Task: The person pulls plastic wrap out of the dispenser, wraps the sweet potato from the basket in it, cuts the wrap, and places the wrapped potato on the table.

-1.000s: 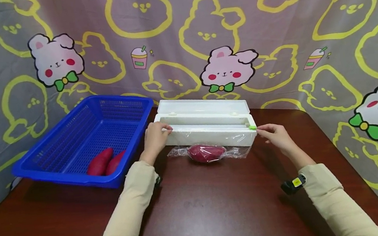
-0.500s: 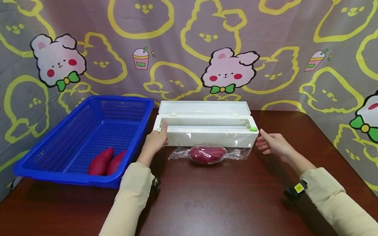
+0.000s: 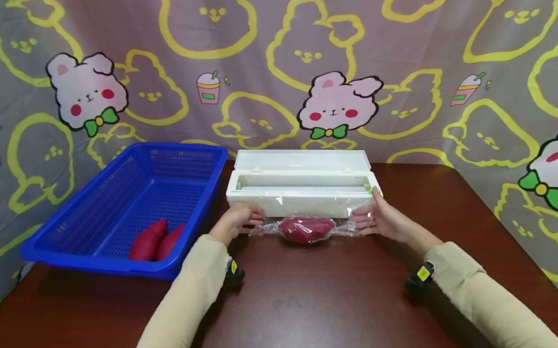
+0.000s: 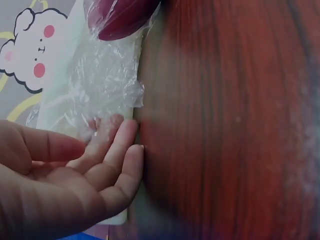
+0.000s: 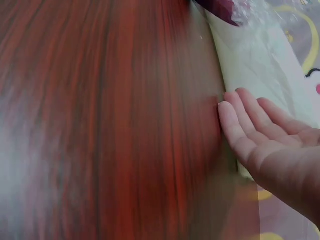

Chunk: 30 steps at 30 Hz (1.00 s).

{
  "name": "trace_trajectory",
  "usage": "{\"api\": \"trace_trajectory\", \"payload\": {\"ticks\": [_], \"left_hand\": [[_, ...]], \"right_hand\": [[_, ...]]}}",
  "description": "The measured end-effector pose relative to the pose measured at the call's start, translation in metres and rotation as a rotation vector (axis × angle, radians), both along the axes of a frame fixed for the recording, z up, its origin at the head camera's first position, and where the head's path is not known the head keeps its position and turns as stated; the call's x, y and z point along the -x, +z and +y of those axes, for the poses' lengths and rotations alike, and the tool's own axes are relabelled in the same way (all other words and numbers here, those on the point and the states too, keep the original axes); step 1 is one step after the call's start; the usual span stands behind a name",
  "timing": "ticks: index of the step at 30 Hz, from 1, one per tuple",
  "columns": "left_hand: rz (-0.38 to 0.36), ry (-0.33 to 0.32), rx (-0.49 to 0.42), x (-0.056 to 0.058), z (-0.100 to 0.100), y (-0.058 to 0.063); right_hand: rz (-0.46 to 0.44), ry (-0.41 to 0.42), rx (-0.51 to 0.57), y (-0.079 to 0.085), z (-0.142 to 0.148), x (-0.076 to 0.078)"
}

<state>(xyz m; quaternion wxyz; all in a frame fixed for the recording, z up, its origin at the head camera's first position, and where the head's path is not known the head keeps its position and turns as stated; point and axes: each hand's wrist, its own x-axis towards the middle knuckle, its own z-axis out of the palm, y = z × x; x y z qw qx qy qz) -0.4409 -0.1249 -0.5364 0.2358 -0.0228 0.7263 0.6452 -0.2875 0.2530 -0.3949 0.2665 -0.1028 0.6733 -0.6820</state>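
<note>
A red sweet potato (image 3: 307,229) wrapped in clear plastic film lies before a white cling film box (image 3: 309,206) whose lid stands open at the back. At the film's left end is my left hand (image 3: 238,221); its fingertips touch the loose film (image 4: 102,82), the thumb apart from them. My right hand (image 3: 386,220) is at the film's right end, its fingers (image 5: 235,122) extended and low by the box's front. Whether the right fingertips touch the film (image 5: 257,45) is hard to tell.
To the left stands a blue plastic basket (image 3: 97,268) with two sweet potatoes (image 3: 148,240) inside. A small green slider (image 3: 373,191) sits at the box's right end. A patterned curtain (image 3: 252,38) hangs behind the brown wooden table (image 3: 296,311).
Both hands have come down from the box's top corners to the film's two ends and closer to the sweet potato. The wrapped sweet potato and box look unmoved.
</note>
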Motion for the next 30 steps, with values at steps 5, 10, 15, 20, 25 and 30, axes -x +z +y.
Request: {"api": "trace_trajectory", "payload": {"ticks": [5,10,15,20,25,30], "left_hand": [[0.062,-0.07,-0.064,-0.034,0.01,0.033],[0.154,-0.119,-0.01,-0.126,0.021,0.139],[0.175,-0.195,0.024,-0.147,0.015,0.158],[0.198,-0.344,0.066,-0.16,0.012,0.163],[0.308,-0.409,0.125,-0.171,0.017,0.171],[0.692,-0.477,0.366,-0.185,0.034,0.176]], "right_hand": [[0.023,0.038,0.034,0.003,-0.012,-0.001],[0.066,0.083,0.045,0.011,-0.013,-0.004],[0.181,0.25,-0.004,0.019,-0.006,-0.016],[0.284,0.479,-0.109,0.029,0.006,-0.033],[0.429,0.423,-0.267,0.033,0.008,-0.04],[0.601,0.272,-0.476,0.033,-0.01,-0.047]]}}
